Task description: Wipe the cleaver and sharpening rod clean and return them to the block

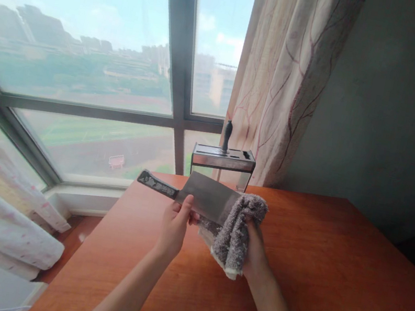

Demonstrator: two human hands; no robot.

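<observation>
Left hand (176,223) is pinching the cleaver (206,196) between thumb and fingers near its handle (158,184), right hand (254,245) is gripping a gray cloth (234,237) covering its far end, cleaver is being held above the wooden table (313,258), slotted rack (222,162) is standing behind.

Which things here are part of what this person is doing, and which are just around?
In use:
cleaver, gripped near its handle by the left hand;
fuzzy gray cloth, in the right hand, over the cleaver's end.

Just around:
rack with an upright black handle, untouched;
table;
patterned curtains;
window.
</observation>
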